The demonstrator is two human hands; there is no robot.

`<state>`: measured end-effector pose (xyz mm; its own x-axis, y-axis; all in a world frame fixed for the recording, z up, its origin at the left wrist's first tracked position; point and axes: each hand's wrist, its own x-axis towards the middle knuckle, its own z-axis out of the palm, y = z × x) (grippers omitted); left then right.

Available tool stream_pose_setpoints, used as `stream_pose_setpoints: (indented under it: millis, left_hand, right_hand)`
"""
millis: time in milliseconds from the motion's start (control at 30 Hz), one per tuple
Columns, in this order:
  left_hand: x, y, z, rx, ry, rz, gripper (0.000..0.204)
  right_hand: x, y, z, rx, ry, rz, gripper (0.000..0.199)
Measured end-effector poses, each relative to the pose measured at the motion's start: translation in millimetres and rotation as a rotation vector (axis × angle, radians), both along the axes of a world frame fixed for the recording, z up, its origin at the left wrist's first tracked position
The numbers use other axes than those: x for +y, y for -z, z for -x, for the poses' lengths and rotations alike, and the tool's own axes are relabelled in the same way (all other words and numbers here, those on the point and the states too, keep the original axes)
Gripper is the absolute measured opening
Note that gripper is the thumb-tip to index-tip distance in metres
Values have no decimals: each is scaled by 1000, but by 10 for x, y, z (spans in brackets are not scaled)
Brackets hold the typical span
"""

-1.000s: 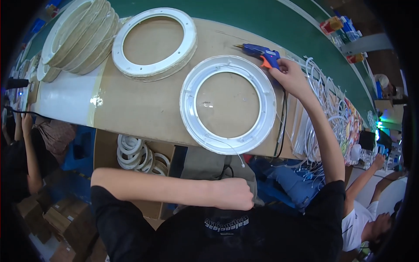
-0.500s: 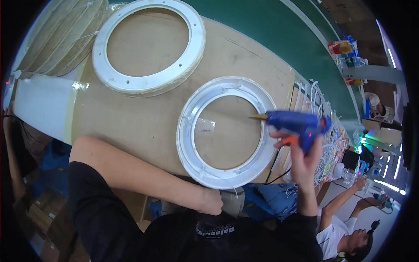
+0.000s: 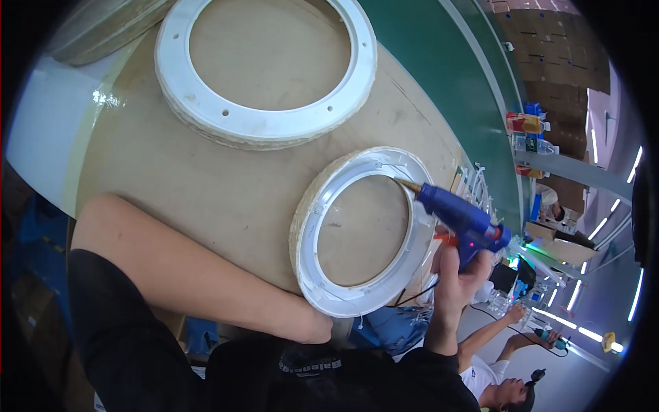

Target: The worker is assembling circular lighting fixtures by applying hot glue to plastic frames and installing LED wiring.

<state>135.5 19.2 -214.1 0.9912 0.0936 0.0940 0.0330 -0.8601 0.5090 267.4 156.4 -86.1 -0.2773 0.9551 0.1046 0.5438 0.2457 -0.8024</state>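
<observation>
Right hand (image 3: 454, 275) grips glue gun (image 3: 461, 218), nozzle at ring's (image 3: 357, 230) rim — left hand (image 3: 312, 326) steadies its near edge; best squeeze gently.

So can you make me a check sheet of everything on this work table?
Surface: wooden tabletop, beside a green belt.
Job's things: white ring lying flat; blue glue gun, nozzle at its inner rim.
Clutter: second, bigger white ring.
Hands: right hand grips the glue gun; left hand at the ring's near edge.
Cables: dark cord below the ring.
Surroundings: another person's arm; cardboard boxes.
</observation>
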Motion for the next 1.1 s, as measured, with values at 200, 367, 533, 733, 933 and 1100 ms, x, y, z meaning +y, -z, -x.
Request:
stream_pose_setpoints:
  millis: [200,367,533,733,933,1100]
  left_hand:
    - [-10,73,-48,94,136,-445,23]
    - [30,-75,173,95,75,-705,29]
    - [32,-12,97,46,86,-669,31]
    - [1,-31,178,63,102,-762,31]
    - [81,-68,247,60,137,-885,32]
    - [72,-147,251,116,168,-935,32]
  right_hand:
    - [45,26,94,0,102,-169,23]
    - [59,51,101,47,85,33,26]
    - [5,92,-13,120,159,-20,32]
    - [-38,34,235,130,-79,179,30]
    - [-16,83,158,40,-141,143,31]
    - [25,138,142,58,-227,103,35]
